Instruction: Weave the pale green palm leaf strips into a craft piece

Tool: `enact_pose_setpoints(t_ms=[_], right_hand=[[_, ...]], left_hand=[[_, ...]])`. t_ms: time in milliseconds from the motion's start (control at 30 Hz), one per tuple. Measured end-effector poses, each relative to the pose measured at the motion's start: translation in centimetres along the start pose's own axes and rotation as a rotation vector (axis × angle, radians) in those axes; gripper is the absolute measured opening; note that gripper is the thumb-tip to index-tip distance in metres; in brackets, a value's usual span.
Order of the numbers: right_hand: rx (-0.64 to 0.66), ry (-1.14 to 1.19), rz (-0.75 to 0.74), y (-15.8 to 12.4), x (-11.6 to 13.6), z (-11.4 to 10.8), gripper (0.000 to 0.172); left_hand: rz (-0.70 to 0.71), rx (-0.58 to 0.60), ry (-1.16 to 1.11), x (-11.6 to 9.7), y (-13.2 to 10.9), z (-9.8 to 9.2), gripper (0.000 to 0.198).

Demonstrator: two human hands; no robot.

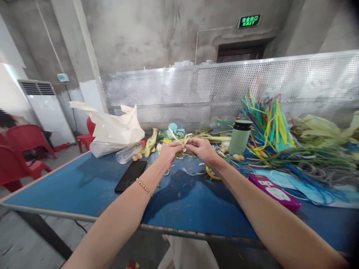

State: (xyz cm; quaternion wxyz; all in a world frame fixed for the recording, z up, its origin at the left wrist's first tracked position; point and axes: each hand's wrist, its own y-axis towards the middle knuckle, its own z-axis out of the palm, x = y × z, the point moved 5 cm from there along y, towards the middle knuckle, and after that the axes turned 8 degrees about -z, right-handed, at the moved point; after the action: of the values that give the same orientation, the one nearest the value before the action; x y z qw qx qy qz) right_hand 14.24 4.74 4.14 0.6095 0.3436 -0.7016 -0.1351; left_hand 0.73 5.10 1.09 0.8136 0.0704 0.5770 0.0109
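Note:
Over the middle of the blue table, pale strips that look like dried corn husk (pixel 183 139) are held between my two hands. My left hand (pixel 170 150), with a beaded gold bracelet on its wrist, pinches them from the left. From the right, my right hand (pixel 202 149) closes its thumb and fingers on the same strips. The fingertips almost meet, and the exact grip is too small to make out. A green jar with a black lid (pixel 240 138) stands right of my right hand. Left of my left hand lies a husk piece (pixel 152 142).
A black phone (pixel 130 176), a clear plastic bottle (pixel 128 153) and a white plastic bag (pixel 114 130) lie at left. At right are a purple box (pixel 274 193), colourful strips (pixel 276 127) and grey cords (pixel 316 172). A perforated metal panel (pixel 174 91) stands behind the table (pixel 92 190).

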Motion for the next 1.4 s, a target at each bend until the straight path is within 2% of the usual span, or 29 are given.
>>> enact_pose_setpoints(t_ms=[233, 400, 533, 600, 733, 833, 967, 1100, 1167, 1233, 1400], right_hand=[[-0.064, 0.03, 0.029, -0.1, -0.1, -0.1, 0.03], [-0.077, -0.059, 0.025, 0.0, -0.1, -0.4, 0.028], [-0.241, -0.218, -0.023, 0.4, 0.3, -2.3, 0.023], [-0.281, -0.337, -0.124, 0.5, 1.0, -3.0, 0.019], [-0.139, -0.611, -0.426, 0.6, 2.5, -2.5, 0.029], [-0.077, -0.684, -0.514, 0.5, 2.8, -2.2, 0.036], [-0.079, -0.654, -0.476, 0.6, 2.4, -2.2, 0.031], [0.073, -0.574, -0.436, 0.6, 2.1, -1.1, 0.032], [0.136, -0.55, -0.431, 0.6, 2.1, -0.8, 0.024], [0.138, -0.549, -0.411, 0.6, 2.0, -1.0, 0.016], [0.095, -0.502, -0.301, 0.7, 1.5, -1.8, 0.021]], left_hand=[[0.048, 0.116, 0.119, -0.1, -0.1, 0.7, 0.018], [0.084, 0.139, 0.174, 0.2, 0.1, 0.5, 0.022], [0.06, 0.12, 0.165, 0.3, 0.0, 0.4, 0.023], [0.037, 0.107, 0.179, 0.3, -0.1, 0.4, 0.02], [0.066, 0.085, 0.285, 0.1, -0.1, 0.5, 0.013], [0.102, 0.062, 0.324, 0.0, 0.0, 0.4, 0.007], [0.146, 0.047, 0.419, 0.0, 0.2, 0.3, 0.013], [0.225, 0.118, 0.574, 0.0, 0.2, 0.7, 0.007], [0.289, 0.164, 0.647, -0.1, 0.0, 1.0, 0.009], [0.327, 0.188, 0.703, -0.2, -0.2, 1.3, 0.009], [0.189, 0.195, 0.606, -0.2, -0.7, 1.4, 0.013]])
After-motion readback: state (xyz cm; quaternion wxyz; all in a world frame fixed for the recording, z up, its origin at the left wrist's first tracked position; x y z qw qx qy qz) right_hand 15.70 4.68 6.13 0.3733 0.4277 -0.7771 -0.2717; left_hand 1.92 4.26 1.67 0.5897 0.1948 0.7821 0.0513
